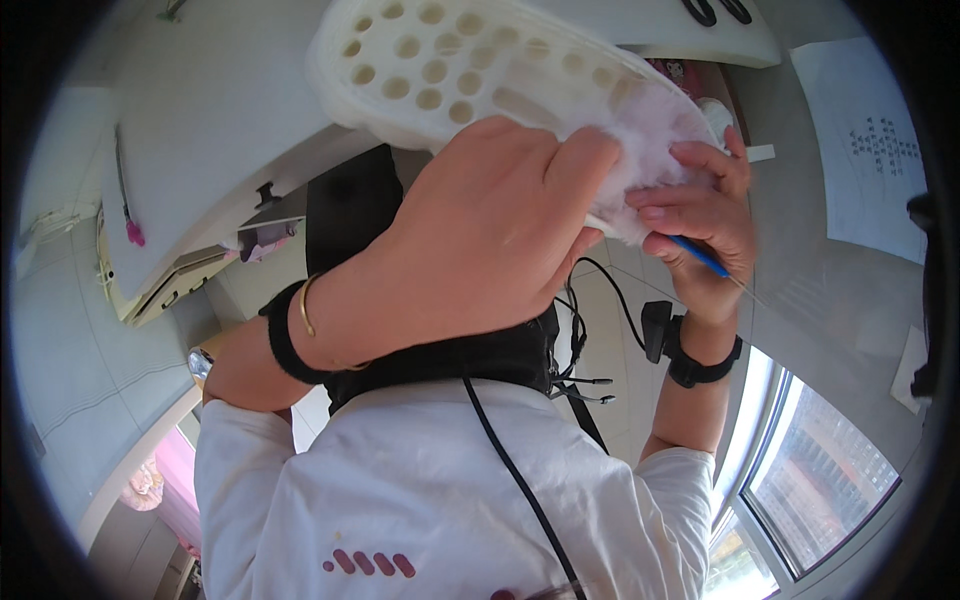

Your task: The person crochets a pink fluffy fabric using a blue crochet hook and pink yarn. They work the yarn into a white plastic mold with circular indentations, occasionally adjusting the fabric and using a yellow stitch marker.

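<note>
A white slipper-like piece (420,64) with round holes in its sole and pale pink-white fluffy material (656,139) at one end is held up at the top centre. My left hand (499,217) reaches across from the left, its back to the camera, and grips the near edge; its fingertips are partly hidden. On the right, my right hand (705,210) presses its fingers against the fluff. A thin tool with a blue handle (701,256) lies in that hand, its fine metal shaft pointing down and right, away from the piece.
A white table edge (225,180) curves along the left, with a pink-tipped tool (133,231) on it. Black scissor handles (716,11) lie at the top right. A paper sheet bearing writing (862,150) is at right. Black cables (611,277) hang beside my body.
</note>
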`<state>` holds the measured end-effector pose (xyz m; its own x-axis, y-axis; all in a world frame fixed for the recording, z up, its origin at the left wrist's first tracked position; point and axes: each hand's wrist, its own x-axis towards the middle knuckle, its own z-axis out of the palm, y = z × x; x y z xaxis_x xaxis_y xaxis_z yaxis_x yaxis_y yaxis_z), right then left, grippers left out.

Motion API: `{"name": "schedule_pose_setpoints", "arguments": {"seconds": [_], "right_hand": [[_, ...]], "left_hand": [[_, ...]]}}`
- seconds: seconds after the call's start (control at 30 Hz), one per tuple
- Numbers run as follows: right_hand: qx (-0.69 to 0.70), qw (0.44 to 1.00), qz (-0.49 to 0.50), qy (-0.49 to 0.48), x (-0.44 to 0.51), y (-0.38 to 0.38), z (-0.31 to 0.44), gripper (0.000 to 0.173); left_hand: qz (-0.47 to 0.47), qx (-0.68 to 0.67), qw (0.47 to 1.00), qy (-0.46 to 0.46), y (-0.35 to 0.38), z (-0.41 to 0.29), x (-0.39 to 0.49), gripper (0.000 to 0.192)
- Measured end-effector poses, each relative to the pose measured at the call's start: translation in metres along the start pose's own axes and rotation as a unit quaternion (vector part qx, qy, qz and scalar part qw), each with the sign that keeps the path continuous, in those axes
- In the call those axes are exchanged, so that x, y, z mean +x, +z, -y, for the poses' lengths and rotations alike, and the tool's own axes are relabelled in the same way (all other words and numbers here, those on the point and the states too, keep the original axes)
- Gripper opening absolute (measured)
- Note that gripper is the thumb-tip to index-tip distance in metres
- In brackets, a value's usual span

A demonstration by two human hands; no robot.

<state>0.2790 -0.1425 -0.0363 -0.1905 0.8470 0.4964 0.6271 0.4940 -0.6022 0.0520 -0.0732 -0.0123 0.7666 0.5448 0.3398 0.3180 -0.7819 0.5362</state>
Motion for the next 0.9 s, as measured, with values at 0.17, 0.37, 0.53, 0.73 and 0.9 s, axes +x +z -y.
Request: {"name": "schedule_pose_setpoints", "arguments": {"seconds": [0.17, 0.37, 0.53, 0.73, 0.9], "right_hand": [[-0.002, 1.000, 0.010, 0.019, 0.002, -0.001, -0.003, 0.016], [-0.001, 1.000, 0.004, 0.027, 0.004, 0.000, -0.004, 0.017], [0.004, 0.999, 0.017, 0.039, 0.004, -0.003, -0.005, 0.017], [0.024, 0.998, 0.036, 0.048, 0.005, -0.005, -0.006, 0.018], [0.059, 0.994, 0.057, 0.072, 0.004, -0.008, -0.006, 0.022]], "left_hand": [[0.000, -0.047, 0.998, -0.033, 0.002, 0.002, 0.007, 0.025], [-0.042, -0.049, 0.998, -0.018, 0.010, 0.007, 0.012, 0.022], [-0.054, -0.011, 0.998, -0.006, 0.014, 0.009, 0.016, 0.024], [-0.036, 0.067, 0.997, -0.009, 0.009, 0.005, 0.020, 0.023], [0.026, 0.070, 0.996, -0.053, 0.003, 0.003, 0.019, 0.031]]}}
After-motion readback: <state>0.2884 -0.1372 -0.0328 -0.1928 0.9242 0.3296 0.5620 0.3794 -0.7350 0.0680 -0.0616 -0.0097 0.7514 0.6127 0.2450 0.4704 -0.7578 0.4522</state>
